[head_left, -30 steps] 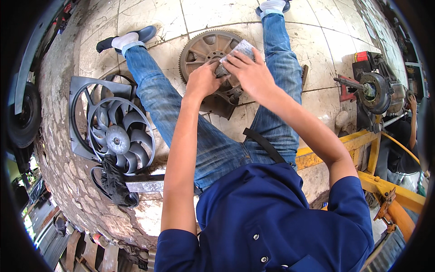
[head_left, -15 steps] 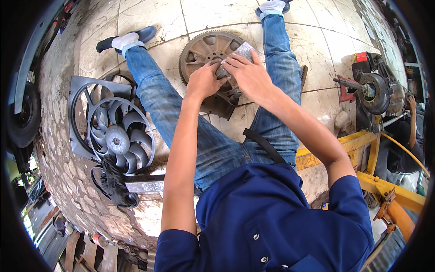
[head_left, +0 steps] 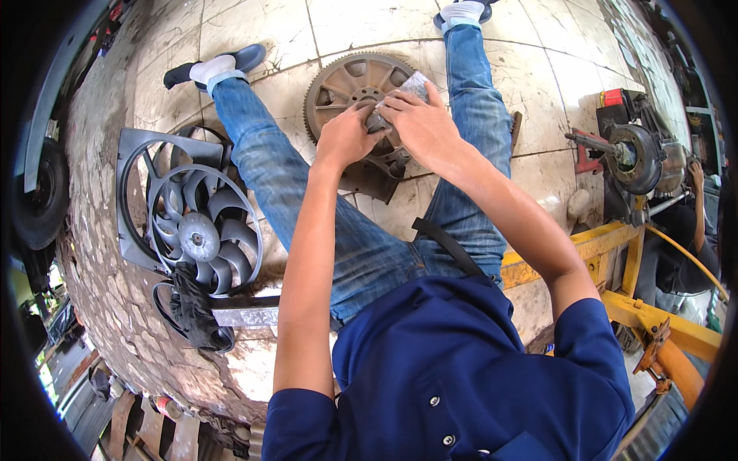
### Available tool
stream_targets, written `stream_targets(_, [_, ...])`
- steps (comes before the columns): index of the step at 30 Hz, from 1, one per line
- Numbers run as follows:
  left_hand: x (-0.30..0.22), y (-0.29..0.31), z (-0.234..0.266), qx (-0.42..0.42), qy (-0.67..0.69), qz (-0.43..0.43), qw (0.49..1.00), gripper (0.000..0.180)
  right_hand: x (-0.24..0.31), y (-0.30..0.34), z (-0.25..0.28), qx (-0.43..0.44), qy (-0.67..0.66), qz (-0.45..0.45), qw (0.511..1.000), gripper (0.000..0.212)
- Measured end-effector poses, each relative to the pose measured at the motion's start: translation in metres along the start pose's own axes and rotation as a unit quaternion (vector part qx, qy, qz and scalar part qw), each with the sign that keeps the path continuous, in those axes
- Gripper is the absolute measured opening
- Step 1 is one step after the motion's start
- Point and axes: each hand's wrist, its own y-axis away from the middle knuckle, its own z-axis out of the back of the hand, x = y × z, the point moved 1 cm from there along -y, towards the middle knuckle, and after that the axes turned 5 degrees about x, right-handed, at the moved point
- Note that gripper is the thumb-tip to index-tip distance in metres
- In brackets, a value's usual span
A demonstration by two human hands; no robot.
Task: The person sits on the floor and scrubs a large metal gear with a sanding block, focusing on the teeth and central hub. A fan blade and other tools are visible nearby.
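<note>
Between my legs a round toothed flywheel [head_left: 338,75] lies on the tiled floor, with spoke-like ribs and a bolt-hole hub. Over its right part is a flat, grey, speckled rectangular piece [head_left: 416,84], tilted up to the right. My right hand [head_left: 419,127] grips this piece from above, fingers bent across its face. My left hand [head_left: 347,138] has its thumb and fingers closed about the piece's lower end, close to the hub. The palms hide much of the piece, so its exact kind cannot be made out. A dark metal part [head_left: 369,183] shows beneath the hands.
At left lies a radiator fan [head_left: 198,237] in its shroud, with a black cloth [head_left: 192,303] beside it. A wheel hub assembly [head_left: 635,157] stands at right above a yellow metal frame [head_left: 600,242]. Another person's arm [head_left: 698,200] shows at the far right edge.
My right hand and forearm have shifted very slightly left and toward me, along with the grey piece. My left hand stays nearly in place.
</note>
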Motion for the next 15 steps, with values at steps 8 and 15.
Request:
stream_targets(8, [-0.001, 0.002, 0.001, -0.006, 0.017, -0.002, 1.000, 0.055, -0.001, -0.015, 0.028, 0.142, -0.029, -0.037, 0.989, 0.040])
stream_targets(15, [-0.003, 0.002, 0.003, 0.012, 0.034, 0.014, 0.999, 0.054, -0.003, -0.018, 0.034, 0.161, -0.055, -0.053, 0.984, 0.040])
